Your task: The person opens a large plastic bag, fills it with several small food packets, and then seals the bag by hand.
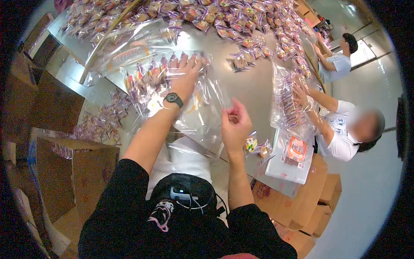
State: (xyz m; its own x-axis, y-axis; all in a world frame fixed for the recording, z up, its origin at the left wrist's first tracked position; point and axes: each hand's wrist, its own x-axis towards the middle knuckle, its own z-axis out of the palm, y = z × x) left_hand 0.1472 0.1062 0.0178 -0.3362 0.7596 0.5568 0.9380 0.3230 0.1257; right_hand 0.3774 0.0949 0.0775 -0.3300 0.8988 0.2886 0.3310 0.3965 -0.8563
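A large clear plastic bag (pixel 196 123) lies at the table's near edge, with a row of small wrapped snack packets (pixel 141 78) inside its far part. My left hand (pixel 184 75), a dark watch on its wrist, rests flat over the right end of that row, fingers extended. Closer to me on the right, my right hand (pixel 236 125) is curled in a pinch at the bag's loose side edge. Two loose packets (pixel 258 146) sit just beyond its wrist.
A big heap of wrapped packets (pixel 241 17) covers the far side of the metal table (pixel 254 86). On the right, a co-worker's hands (pixel 301 95) touch another filled bag, near stacked flat bags (pixel 288 159). Cardboard boxes (pixel 77 172) stand at left; a second person works farther back.
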